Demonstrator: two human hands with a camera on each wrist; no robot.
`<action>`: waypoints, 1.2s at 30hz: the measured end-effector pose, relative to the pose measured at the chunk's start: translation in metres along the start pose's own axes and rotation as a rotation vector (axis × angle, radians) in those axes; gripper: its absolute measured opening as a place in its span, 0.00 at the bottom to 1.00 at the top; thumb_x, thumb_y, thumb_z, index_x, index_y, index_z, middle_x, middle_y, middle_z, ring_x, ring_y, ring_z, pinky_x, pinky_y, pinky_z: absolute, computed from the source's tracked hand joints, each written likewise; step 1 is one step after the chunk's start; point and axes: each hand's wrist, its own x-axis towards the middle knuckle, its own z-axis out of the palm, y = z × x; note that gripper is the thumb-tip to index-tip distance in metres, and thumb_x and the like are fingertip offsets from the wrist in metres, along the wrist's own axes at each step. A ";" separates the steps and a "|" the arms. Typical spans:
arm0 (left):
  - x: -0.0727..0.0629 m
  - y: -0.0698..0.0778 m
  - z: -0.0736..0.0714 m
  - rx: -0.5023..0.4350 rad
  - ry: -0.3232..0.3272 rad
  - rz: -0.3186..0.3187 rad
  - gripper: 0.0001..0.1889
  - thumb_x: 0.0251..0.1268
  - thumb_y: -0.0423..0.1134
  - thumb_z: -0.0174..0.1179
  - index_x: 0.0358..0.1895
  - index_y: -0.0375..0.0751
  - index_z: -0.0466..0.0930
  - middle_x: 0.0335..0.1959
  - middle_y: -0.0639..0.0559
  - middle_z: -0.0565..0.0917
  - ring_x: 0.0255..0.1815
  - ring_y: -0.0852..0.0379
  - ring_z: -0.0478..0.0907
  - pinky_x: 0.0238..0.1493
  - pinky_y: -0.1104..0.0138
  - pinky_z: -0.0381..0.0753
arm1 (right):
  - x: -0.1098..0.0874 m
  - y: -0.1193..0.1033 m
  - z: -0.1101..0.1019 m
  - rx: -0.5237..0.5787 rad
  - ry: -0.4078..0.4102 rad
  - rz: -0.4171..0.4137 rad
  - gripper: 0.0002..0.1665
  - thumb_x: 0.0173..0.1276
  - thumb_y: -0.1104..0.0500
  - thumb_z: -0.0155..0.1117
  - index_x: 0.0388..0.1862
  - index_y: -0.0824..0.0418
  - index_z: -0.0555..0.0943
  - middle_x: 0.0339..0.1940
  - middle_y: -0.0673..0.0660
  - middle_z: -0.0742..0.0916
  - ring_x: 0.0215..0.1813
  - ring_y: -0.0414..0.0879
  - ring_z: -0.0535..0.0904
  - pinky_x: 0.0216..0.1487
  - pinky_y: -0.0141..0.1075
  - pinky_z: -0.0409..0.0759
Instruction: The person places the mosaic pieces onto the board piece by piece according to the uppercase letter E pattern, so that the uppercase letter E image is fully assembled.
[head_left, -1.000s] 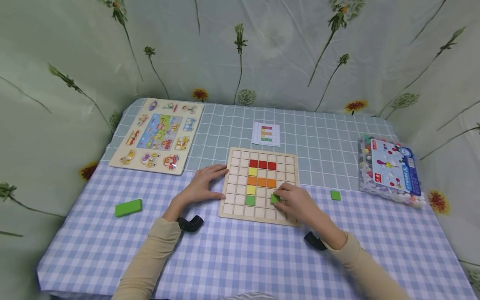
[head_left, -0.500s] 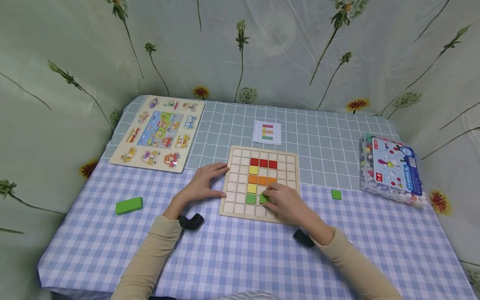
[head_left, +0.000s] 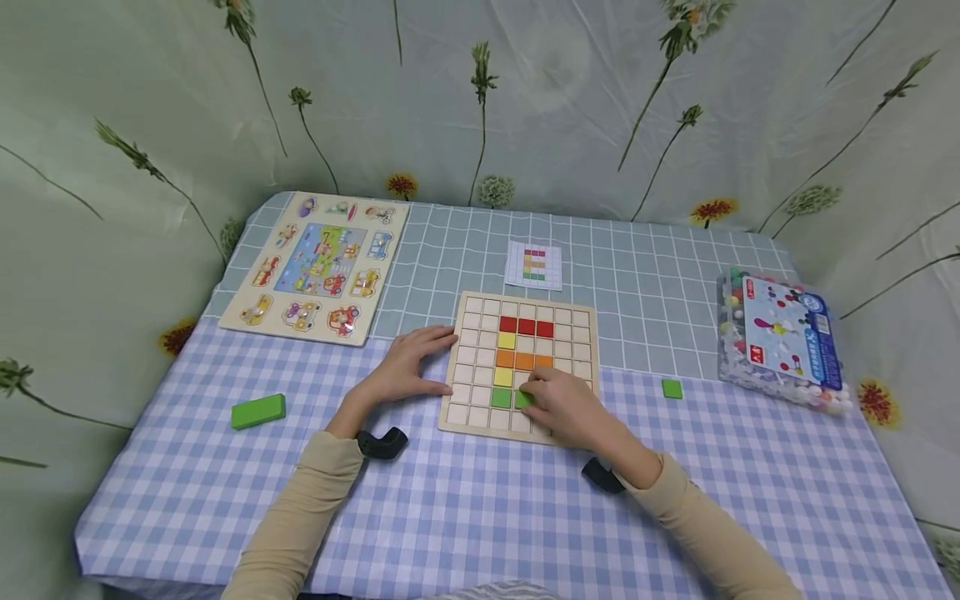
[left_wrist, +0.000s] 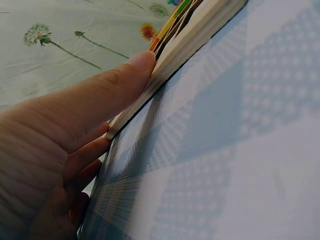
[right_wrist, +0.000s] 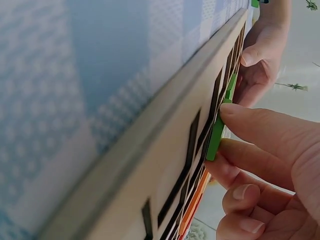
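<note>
A square wooden grid board lies mid-table. Set in it are three red tiles, two yellow tiles, a row of orange tiles and one green tile. My right hand pinches another green square tile between thumb and finger, just right of that green one. In the right wrist view it lies against the board surface; whether it is fully seated I cannot tell. My left hand touches the board's left edge, its thumb and fingers extended.
Behind the board lies a pattern card. A loose green tile is to the right, a green block to the left. A picture puzzle stands back left, and a clear box of beads back right.
My right hand has carried the green tile leftward over the board, to the cell next to the green tile there. The left hand has stayed at the board's edge.
</note>
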 end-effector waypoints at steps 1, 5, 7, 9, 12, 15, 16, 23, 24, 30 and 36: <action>0.000 0.000 0.000 0.002 -0.002 -0.001 0.43 0.43 0.50 0.73 0.67 0.42 0.67 0.70 0.44 0.67 0.72 0.43 0.59 0.62 0.44 0.57 | 0.000 0.000 0.000 -0.001 -0.004 0.003 0.10 0.58 0.57 0.68 0.38 0.60 0.85 0.36 0.52 0.84 0.34 0.41 0.79 0.35 0.33 0.79; 0.000 -0.002 0.002 0.005 -0.006 -0.002 0.43 0.43 0.50 0.73 0.67 0.43 0.67 0.70 0.44 0.66 0.72 0.43 0.59 0.63 0.45 0.57 | -0.001 -0.002 0.000 -0.006 -0.004 0.004 0.10 0.58 0.57 0.69 0.37 0.59 0.85 0.35 0.52 0.83 0.34 0.41 0.78 0.35 0.32 0.78; 0.000 -0.003 0.002 0.002 -0.007 -0.003 0.44 0.43 0.50 0.73 0.67 0.43 0.67 0.70 0.44 0.66 0.72 0.44 0.59 0.63 0.45 0.56 | 0.000 -0.002 0.000 -0.009 0.000 -0.002 0.09 0.57 0.57 0.69 0.35 0.59 0.85 0.35 0.52 0.83 0.33 0.41 0.78 0.34 0.32 0.77; -0.001 -0.003 0.002 0.004 -0.005 -0.004 0.44 0.43 0.50 0.73 0.67 0.43 0.66 0.70 0.44 0.66 0.73 0.44 0.59 0.63 0.45 0.56 | 0.001 -0.003 0.000 -0.010 0.006 -0.010 0.08 0.57 0.57 0.69 0.35 0.59 0.85 0.34 0.52 0.83 0.33 0.41 0.77 0.34 0.32 0.77; -0.001 -0.003 0.002 0.008 -0.002 0.002 0.44 0.43 0.50 0.72 0.67 0.43 0.66 0.70 0.44 0.66 0.72 0.43 0.59 0.63 0.44 0.56 | 0.002 -0.003 0.001 -0.017 0.003 -0.014 0.08 0.57 0.56 0.69 0.34 0.58 0.85 0.34 0.51 0.83 0.32 0.40 0.76 0.34 0.31 0.77; -0.001 -0.003 0.003 0.012 0.002 0.005 0.43 0.43 0.49 0.73 0.67 0.42 0.67 0.70 0.43 0.67 0.72 0.43 0.59 0.63 0.44 0.57 | 0.001 -0.003 0.000 -0.019 -0.007 -0.001 0.09 0.59 0.55 0.68 0.35 0.58 0.85 0.35 0.51 0.83 0.34 0.40 0.76 0.36 0.32 0.77; -0.001 -0.003 0.003 0.009 0.003 0.002 0.43 0.43 0.49 0.73 0.67 0.42 0.67 0.70 0.44 0.67 0.72 0.43 0.59 0.63 0.44 0.57 | 0.000 -0.002 -0.001 -0.018 -0.008 0.001 0.09 0.59 0.55 0.68 0.36 0.58 0.85 0.35 0.51 0.83 0.34 0.40 0.77 0.36 0.33 0.77; -0.001 -0.002 0.002 0.017 0.003 -0.004 0.43 0.43 0.50 0.73 0.67 0.42 0.67 0.70 0.44 0.67 0.72 0.42 0.60 0.62 0.43 0.58 | -0.013 0.013 -0.007 0.009 0.074 0.022 0.07 0.59 0.60 0.67 0.36 0.58 0.85 0.35 0.51 0.83 0.34 0.42 0.79 0.35 0.34 0.78; -0.001 -0.002 0.002 0.016 0.003 -0.004 0.44 0.43 0.50 0.73 0.67 0.42 0.67 0.70 0.44 0.67 0.72 0.42 0.60 0.62 0.44 0.58 | -0.016 0.016 -0.007 0.005 0.095 0.019 0.06 0.58 0.60 0.67 0.36 0.58 0.85 0.35 0.52 0.83 0.34 0.42 0.79 0.33 0.33 0.78; -0.002 -0.002 0.002 0.007 -0.007 -0.013 0.44 0.43 0.50 0.73 0.67 0.43 0.66 0.70 0.44 0.66 0.72 0.43 0.59 0.63 0.44 0.56 | -0.033 0.036 -0.011 -0.032 0.155 0.046 0.07 0.56 0.63 0.68 0.35 0.58 0.85 0.36 0.52 0.85 0.35 0.43 0.82 0.29 0.33 0.77; 0.000 -0.003 0.002 0.002 -0.011 -0.012 0.44 0.43 0.49 0.73 0.67 0.42 0.66 0.71 0.44 0.66 0.73 0.44 0.58 0.64 0.44 0.55 | -0.051 0.052 -0.019 -0.072 0.139 0.153 0.12 0.56 0.62 0.69 0.40 0.62 0.85 0.40 0.56 0.86 0.40 0.49 0.83 0.38 0.40 0.81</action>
